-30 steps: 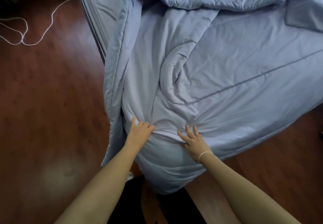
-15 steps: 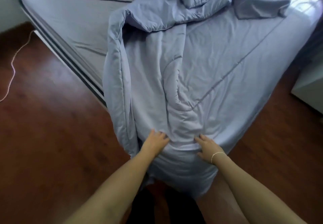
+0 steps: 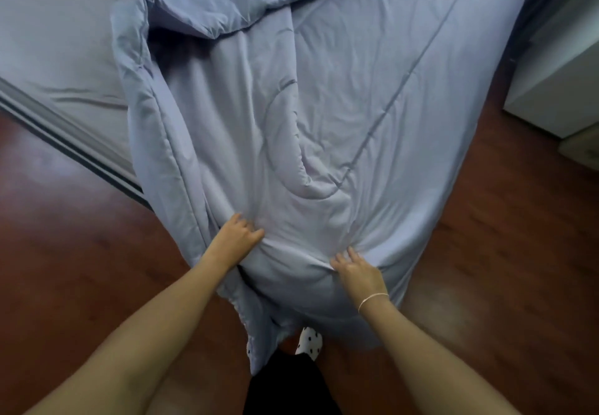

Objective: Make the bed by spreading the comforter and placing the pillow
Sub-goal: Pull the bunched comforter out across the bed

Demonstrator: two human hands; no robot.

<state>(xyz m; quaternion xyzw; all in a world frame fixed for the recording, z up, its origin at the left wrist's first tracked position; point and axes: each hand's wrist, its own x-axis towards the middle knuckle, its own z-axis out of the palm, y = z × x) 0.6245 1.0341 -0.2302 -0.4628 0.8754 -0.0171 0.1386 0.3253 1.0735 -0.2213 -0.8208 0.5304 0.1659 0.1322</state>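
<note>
- Floor [image 3: 81, 269]: I see dark reddish wood boards on both sides of the bed's corner.
- Bed [image 3: 55, 42]: pale blue sheet bare on the far left part; its edge runs diagonally down toward me.
- Comforter [image 3: 324, 107]: pale blue, lies over the near corner of the bed, bunched and folded back on itself at the far end, its left edge rolled over in a thick fold. The near end hangs off the corner toward the floor.
- White furniture [image 3: 557, 74]: stands at right, beside the bed.
- Left hand [image 3: 238, 239]: fingers curled, gripping a pinch of comforter near the rolled left edge; creases radiate from it.
- Right hand [image 3: 356, 269]: fingers curled into the comforter at the corner, fabric gathered beneath them.
- Bracelet [image 3: 372, 298]: thin, pale, on the right wrist.
- Pillow: I cannot pick it out.
</note>
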